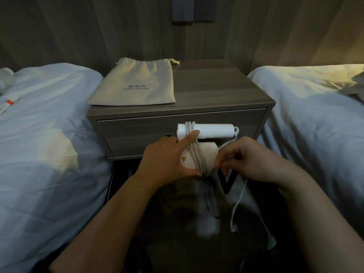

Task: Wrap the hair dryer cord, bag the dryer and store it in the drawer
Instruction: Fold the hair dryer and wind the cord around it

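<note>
White hair dryer [208, 130] gripped steady by the left hand [163, 162] so the right hand [248, 160], pinching the cord [197, 158], can wind it.

Nightstand [216, 91] sits centre, back against wall, between two beds: L bed [49, 125] to its left, R bed [315, 115] to its right, both just beside it. Wall sockets [203, 8] above nightstand, slightly right of centre. Bag [134, 85] lies flat on left half of nightstand top, mouth toward wall. Drawer [137, 133] directly under the top, front facing viewer. Hair dryer [208, 131] held in front of drawer, right of centre, handle lying crosswise above body. Cord [197, 154] wound round dryer's middle; loose tail hangs down on right side. L hand [165, 160] at dryer's left, R hand [248, 158] at its right, on the cord. Small labelled item [7, 104] on L bed, far left edge.
</note>
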`<state>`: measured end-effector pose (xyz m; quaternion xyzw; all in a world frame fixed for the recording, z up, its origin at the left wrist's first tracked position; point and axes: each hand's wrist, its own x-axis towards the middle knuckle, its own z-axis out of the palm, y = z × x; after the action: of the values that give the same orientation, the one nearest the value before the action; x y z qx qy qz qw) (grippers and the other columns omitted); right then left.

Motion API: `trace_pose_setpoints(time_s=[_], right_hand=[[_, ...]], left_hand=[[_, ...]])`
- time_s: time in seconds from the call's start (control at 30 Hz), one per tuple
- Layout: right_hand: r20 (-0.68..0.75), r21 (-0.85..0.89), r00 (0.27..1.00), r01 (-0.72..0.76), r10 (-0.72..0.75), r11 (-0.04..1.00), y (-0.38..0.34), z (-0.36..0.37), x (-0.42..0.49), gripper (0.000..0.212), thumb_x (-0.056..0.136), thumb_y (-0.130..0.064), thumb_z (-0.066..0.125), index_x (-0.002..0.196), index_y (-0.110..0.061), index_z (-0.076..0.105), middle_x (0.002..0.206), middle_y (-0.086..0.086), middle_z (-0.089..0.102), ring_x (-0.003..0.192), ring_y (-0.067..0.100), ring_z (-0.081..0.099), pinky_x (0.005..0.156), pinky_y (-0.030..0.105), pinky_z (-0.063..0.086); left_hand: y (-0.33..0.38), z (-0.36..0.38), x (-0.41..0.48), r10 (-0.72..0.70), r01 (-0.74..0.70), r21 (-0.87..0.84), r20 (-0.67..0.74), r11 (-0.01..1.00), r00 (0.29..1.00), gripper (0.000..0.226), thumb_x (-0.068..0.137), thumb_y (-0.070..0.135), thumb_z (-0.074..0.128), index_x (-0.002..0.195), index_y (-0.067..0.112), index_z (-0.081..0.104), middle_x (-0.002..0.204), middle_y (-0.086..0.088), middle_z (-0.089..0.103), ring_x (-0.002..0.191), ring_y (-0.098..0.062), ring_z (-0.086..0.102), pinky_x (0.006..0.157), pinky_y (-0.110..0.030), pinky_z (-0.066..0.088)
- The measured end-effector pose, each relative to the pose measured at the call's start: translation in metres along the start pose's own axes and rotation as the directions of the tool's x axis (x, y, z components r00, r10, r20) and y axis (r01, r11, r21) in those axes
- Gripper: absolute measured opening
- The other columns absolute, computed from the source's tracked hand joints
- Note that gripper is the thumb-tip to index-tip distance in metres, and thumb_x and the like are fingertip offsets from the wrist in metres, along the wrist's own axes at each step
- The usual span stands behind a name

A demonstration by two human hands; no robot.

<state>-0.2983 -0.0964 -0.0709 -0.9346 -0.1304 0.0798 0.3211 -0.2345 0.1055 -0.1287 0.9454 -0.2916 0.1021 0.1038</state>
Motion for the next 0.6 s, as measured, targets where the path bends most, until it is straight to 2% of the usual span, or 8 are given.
trace_pose_setpoints(time_s=[0.07, 0.13, 0.23, 0.3, 0.37, 0.47, 0.53, 0.6], right_hand=[[-0.194, 0.012, 0.981, -0.002, 0.004, 1.0, -0.003, 0.008, 0.005, 0.024, 0.077, -0.002, 0.068, 0.075, -0.025, 0.07, 0.061, -0.008, 0.068, 0.062, -0.002, 0.064, 0.062, 0.008, 0.047], [-0.302, -0.078, 0.953, -0.024, -0.001, 0.997, -0.004, 0.012, 0.009, 0.019, 0.07, -0.012, 0.078, 0.08, -0.026, 0.07, 0.064, -0.009, 0.065, 0.064, 0.007, 0.062, 0.064, 0.016, 0.048], [-0.31, -0.281, 0.95, -0.118, 0.026, 0.952, -0.003, 0.011, 0.009, 0.022, 0.066, -0.033, 0.08, 0.074, -0.027, 0.061, 0.061, -0.018, 0.047, 0.058, 0.001, 0.045, 0.052, 0.014, 0.034], [-0.314, -0.327, 0.949, -0.146, 0.039, 0.934, -0.002, 0.012, 0.01, 0.026, 0.063, -0.039, 0.081, 0.067, -0.024, 0.059, 0.056, -0.017, 0.044, 0.056, 0.003, 0.044, 0.049, 0.013, 0.029], [-0.323, -0.199, 0.942, -0.158, 0.088, 0.967, -0.001, 0.012, 0.011, 0.026, 0.061, -0.033, 0.084, 0.059, -0.022, 0.061, 0.049, -0.014, 0.046, 0.05, 0.002, 0.049, 0.044, 0.011, 0.034], [-0.196, 0.198, 0.976, -0.06, 0.099, 0.978, 0.0, 0.006, 0.007, 0.021, 0.069, -0.007, 0.078, 0.062, -0.022, 0.066, 0.044, -0.012, 0.058, 0.045, -0.007, 0.054, 0.047, 0.004, 0.038], [-0.109, 0.372, 0.994, 0.023, 0.019, 0.928, 0.006, -0.003, 0.002, 0.029, 0.076, 0.01, 0.065, 0.073, -0.019, 0.069, 0.054, -0.01, 0.067, 0.053, -0.003, 0.061, 0.055, 0.007, 0.046], [-0.044, 0.41, 0.998, 0.052, -0.038, 0.91, 0.015, -0.011, -0.002, 0.042, 0.08, 0.017, 0.057, 0.083, -0.022, 0.071, 0.066, -0.007, 0.07, 0.066, 0.001, 0.064, 0.064, 0.011, 0.049]], left_hand=[[0.001, 0.003, -0.001, 0.048, -0.048, -0.001, 0.036, 0.999, 0.998, 0.101, 0.064, 0.079, 0.053, 0.144, 0.046, 0.002, 0.121, -0.002, 0.055, 0.108, -0.018, 0.052, 0.085, -0.031, 0.042], [0.0, 0.005, -0.001, 0.086, -0.086, 0.006, 0.065, 0.996, 0.994, 0.101, 0.064, 0.08, 0.052, 0.144, 0.046, 0.001, 0.122, -0.002, 0.055, 0.109, -0.019, 0.052, 0.087, -0.033, 0.044], [-0.004, 0.007, -0.001, 0.117, -0.119, 0.015, 0.094, 0.993, 0.989, 0.1, 0.065, 0.079, 0.052, 0.144, 0.047, 0.0, 0.125, -0.002, 0.055, 0.111, -0.019, 0.052, 0.089, -0.033, 0.045], [-0.005, 0.007, -0.001, 0.138, -0.142, 0.026, 0.112, 0.99, 0.984, 0.1, 0.065, 0.078, 0.053, 0.144, 0.046, 0.0, 0.129, -0.001, 0.053, 0.114, -0.019, 0.051, 0.09, -0.032, 0.044], [-0.004, 0.007, -0.001, 0.157, -0.161, 0.027, 0.118, 0.987, 0.98, 0.101, 0.065, 0.077, 0.055, 0.144, 0.046, 0.001, 0.129, 0.0, 0.053, 0.114, -0.018, 0.05, 0.088, -0.031, 0.042], [0.001, 0.005, -0.001, 0.182, -0.188, 0.052, 0.102, 0.981, 0.978, 0.1, 0.066, 0.076, 0.055, 0.145, 0.045, 0.003, 0.121, 0.0, 0.055, 0.11, -0.018, 0.05, 0.082, -0.03, 0.039], [0.003, 0.005, -0.002, 0.189, -0.196, 0.053, 0.11, 0.979, 0.976, 0.101, 0.066, 0.077, 0.054, 0.145, 0.045, 0.001, 0.118, 0.0, 0.055, 0.107, -0.018, 0.051, 0.081, -0.029, 0.038], [0.004, 0.005, -0.002, 0.198, -0.204, 0.047, 0.115, 0.978, 0.973, 0.101, 0.066, 0.077, 0.054, 0.145, 0.045, 0.0, 0.117, 0.0, 0.055, 0.106, -0.018, 0.051, 0.08, -0.029, 0.038]])
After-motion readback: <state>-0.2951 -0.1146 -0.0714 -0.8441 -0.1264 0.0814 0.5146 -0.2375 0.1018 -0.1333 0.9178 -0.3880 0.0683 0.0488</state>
